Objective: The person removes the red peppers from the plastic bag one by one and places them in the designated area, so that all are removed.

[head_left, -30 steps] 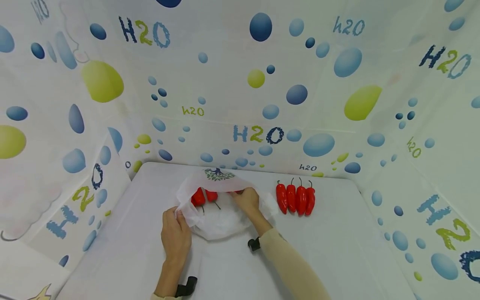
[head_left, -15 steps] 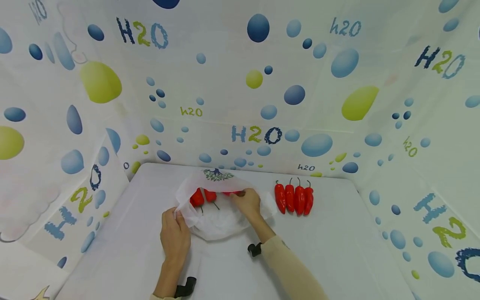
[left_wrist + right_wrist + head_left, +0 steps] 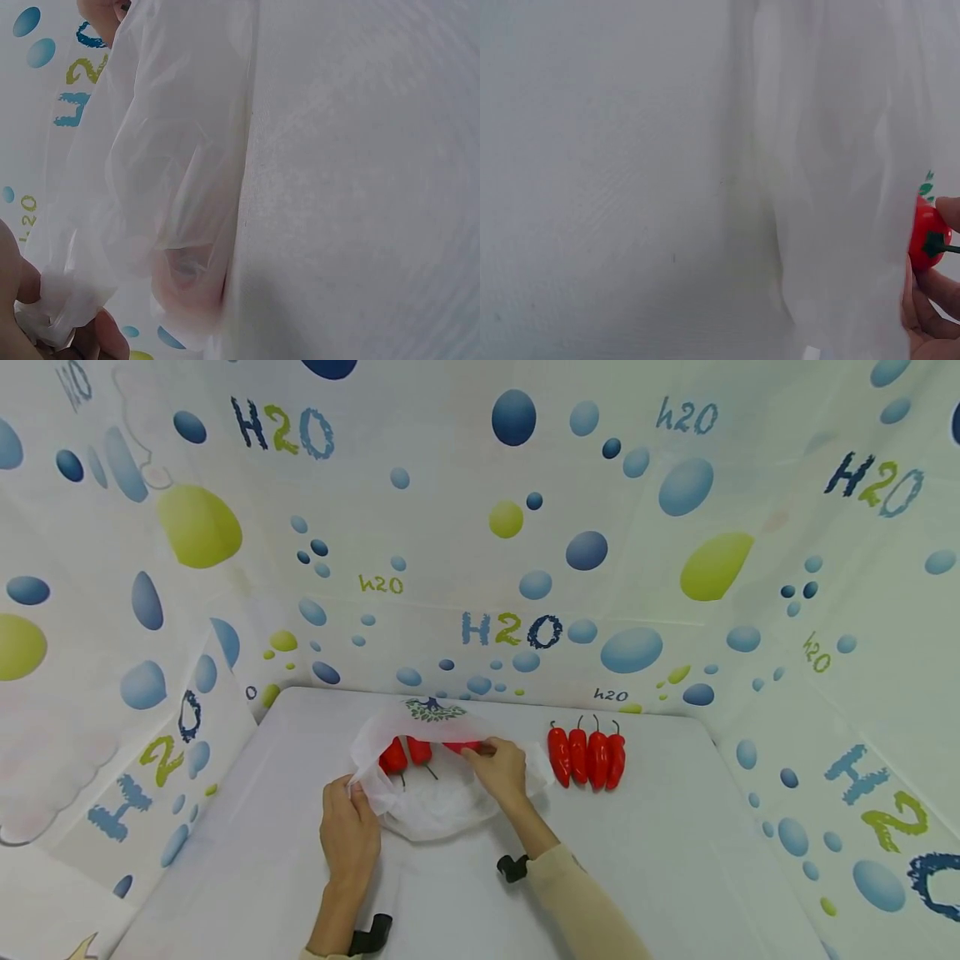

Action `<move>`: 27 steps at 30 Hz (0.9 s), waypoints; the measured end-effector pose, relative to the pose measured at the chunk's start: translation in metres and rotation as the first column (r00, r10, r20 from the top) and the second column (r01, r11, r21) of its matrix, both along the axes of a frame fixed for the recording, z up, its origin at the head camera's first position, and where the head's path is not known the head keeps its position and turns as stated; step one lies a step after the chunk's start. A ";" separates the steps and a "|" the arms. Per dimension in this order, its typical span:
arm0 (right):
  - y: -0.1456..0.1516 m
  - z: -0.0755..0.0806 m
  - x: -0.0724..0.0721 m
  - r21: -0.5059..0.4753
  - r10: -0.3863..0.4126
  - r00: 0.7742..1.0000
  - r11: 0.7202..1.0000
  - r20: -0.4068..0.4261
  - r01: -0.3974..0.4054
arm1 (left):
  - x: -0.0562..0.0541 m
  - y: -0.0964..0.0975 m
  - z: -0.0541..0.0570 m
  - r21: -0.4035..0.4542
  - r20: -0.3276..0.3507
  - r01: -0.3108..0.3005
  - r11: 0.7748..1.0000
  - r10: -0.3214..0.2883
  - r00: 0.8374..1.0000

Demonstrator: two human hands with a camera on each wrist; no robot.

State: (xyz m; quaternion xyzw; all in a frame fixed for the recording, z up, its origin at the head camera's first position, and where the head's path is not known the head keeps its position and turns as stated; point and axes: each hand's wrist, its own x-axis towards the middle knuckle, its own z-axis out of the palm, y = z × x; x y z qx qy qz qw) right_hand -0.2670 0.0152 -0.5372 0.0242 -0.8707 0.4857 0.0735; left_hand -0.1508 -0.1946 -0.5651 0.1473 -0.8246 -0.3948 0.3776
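A translucent white plastic bag point(image 3: 442, 814) with a printed tree lies on the table, its mouth facing me. My left hand point(image 3: 351, 831) pinches the left edge of its opening; the left wrist view shows the film point(image 3: 64, 300) bunched between thumb and fingers. Inside the mouth, my right hand point(image 3: 501, 770) grips a red chili pepper point(image 3: 928, 236) by its stem end, partly hidden under the bag's upper layer. Two more red peppers point(image 3: 393, 757) lie in the bag on the left, stems toward me. Their tips are hidden.
To the right of the bag, several red chili peppers point(image 3: 587, 758) lie side by side in a row on the white table point(image 3: 675, 852), stems pointing away. A curtain point(image 3: 420, 510) printed with blue and green drops stands behind and at both sides.
My right hand has shifted slightly right and toward me, and more of the red chili pepper it holds shows under the bag's upper layer. The left hand keeps its hold on the bag.
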 end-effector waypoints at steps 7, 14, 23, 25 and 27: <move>0.008 0.009 0.012 -0.055 -0.009 1.000 0.998 -0.025 0.008 | 0.000 0.001 -0.001 0.002 0.009 0.009 1.000 -0.009 1.000; 0.018 0.011 0.021 -0.092 -0.024 0.999 0.996 -0.029 0.021 | 0.001 0.002 0.001 -0.007 0.001 0.011 1.000 -0.011 1.000; 0.026 0.013 0.028 -0.133 -0.039 0.999 0.990 -0.018 0.036 | 0.000 0.001 -0.002 -0.014 -0.002 0.008 1.000 -0.008 1.000; 0.027 0.013 0.031 -0.144 -0.044 0.999 0.989 -0.013 0.041 | 0.000 0.001 -0.002 -0.014 -0.001 0.011 1.000 -0.011 1.000; 0.028 0.013 0.034 -0.155 -0.049 0.999 0.987 -0.006 0.047 | 0.000 0.001 -0.002 -0.012 0.001 0.012 1.000 -0.012 1.000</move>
